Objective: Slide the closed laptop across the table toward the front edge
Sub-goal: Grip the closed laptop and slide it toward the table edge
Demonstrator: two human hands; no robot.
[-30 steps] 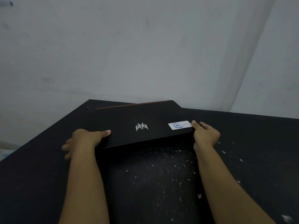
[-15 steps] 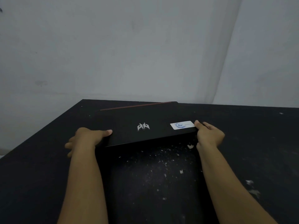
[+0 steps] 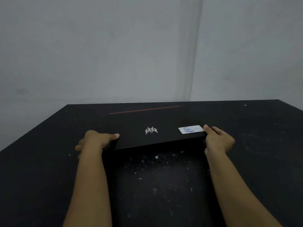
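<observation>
A closed black laptop (image 3: 147, 122) lies flat near the far edge of a black table (image 3: 41, 161). Its lid bears a silver emblem in the middle, a white sticker (image 3: 191, 129) at the near right corner and a thin red strip along the back edge. My left hand (image 3: 96, 140) grips the near left corner, thumb on the lid. On the near right corner sits my right hand (image 3: 218, 140), thumb beside the sticker. The fingers under the laptop are hidden.
White crumbs and dust speckle the table (image 3: 157, 174) between my forearms, in front of the laptop. Grey walls meet in a corner (image 3: 195, 63) behind the table. The table's left edge runs diagonally towards me.
The view has swung to the right, so the wall corner and the table's right part sit differently in frame. Both hands keep the same grip on the laptop's near corners.
</observation>
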